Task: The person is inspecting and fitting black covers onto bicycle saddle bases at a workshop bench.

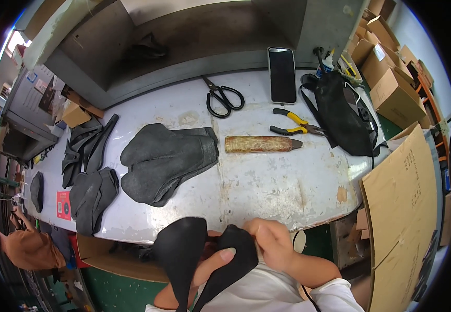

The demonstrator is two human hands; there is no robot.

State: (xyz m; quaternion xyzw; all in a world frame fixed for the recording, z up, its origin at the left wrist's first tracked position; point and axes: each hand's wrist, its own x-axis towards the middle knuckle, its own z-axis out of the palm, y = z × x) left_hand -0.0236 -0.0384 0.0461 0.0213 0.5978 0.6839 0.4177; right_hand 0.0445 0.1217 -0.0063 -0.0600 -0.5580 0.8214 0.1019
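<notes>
Close to my body, off the table's front edge, I hold a curved black leather piece [181, 247] with long tapering ends, shaped like part of a shoe upper. My left hand [217, 264] grips it from below, thumb pressed on its face; the other fingers are mostly behind the leather. My right hand [273, 240] is closed at its right edge, the fingers bent and pinching there. On the table beyond lies a stack of dark grey leather pieces [165, 161]. A wooden-handled knife [256, 144] with a short blade rests to the right of that stack.
Black-handled scissors [220, 99], yellow-and-black pliers [298, 124], a phone [282, 75] and a black bag [345, 112] lie towards the back. More leather pieces [93, 195] are at left. Cardboard [402, 208] stands at right, an open box [124, 260] below the table. A person [30, 247] works far left.
</notes>
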